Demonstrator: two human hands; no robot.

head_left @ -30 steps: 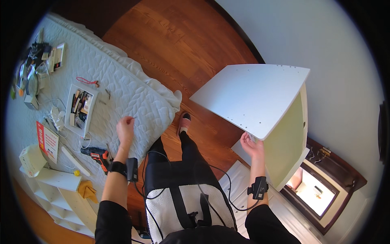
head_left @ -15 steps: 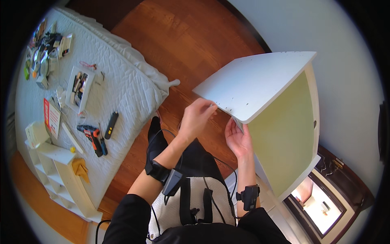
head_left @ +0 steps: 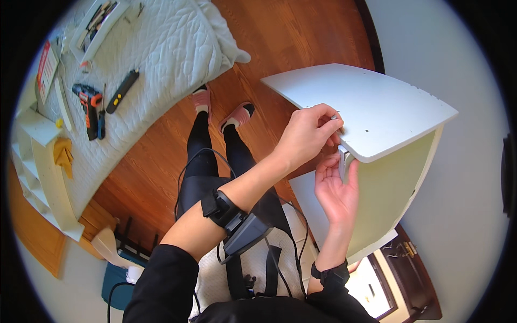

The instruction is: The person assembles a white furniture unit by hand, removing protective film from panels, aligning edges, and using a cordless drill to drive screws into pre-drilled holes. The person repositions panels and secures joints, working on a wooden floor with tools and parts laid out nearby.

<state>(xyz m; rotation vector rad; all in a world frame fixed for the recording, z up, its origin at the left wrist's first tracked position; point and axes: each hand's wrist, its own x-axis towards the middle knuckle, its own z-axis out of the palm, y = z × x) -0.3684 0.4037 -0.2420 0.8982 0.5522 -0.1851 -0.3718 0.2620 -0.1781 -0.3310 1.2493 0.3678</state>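
Note:
A white cabinet (head_left: 318, 86) with a pale yellow-green panel (head_left: 390, 191) stands at my right, its white top board facing up. My left hand (head_left: 307, 134) is closed in a pinch over the board's near edge. Between its fingertips is a small metal piece (head_left: 334, 117) that looks like a screw, close to the holes in the board. Just below the same corner, my right hand (head_left: 337, 196) has its palm up. Fingers and thumb hold a small white bracket-like piece (head_left: 343, 159) against the underside of the edge; the board partly hides it.
On the bed (head_left: 167, 75) at the left lie a power drill (head_left: 89, 107), a screwdriver (head_left: 102, 116), a black handheld tool (head_left: 123, 91) and a tray (head_left: 102, 40) of small parts. A white shelf unit (head_left: 37, 161) stands behind them. Cables hang across my lap.
My left hand has moved right, bringing the small metal piece onto the board's edge near the holes. The right hand stays under the corner, with the white piece now showing. My view has shifted.

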